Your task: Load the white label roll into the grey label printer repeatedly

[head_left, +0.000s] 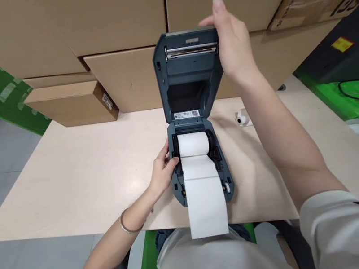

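A dark grey label printer [225,163] stands on the table with its lid [186,72] raised. Inside lies a roll of white labels [193,144], and a strip of labels [206,203] runs from it over the printer's front and hangs past the table edge. My left hand [163,169] grips the printer's left side, its thumb over the rim beside the roll. High on the right, my right hand [235,41] holds the lid's upper right corner, with some fingers hidden behind it.
Cardboard boxes [127,83] form a wall behind the printer. A smaller carton [72,103] sits at the back left of the pale table [97,174]. Behind my right forearm is a small white object [242,118]. A green surface [358,99] with a black cable is at right.
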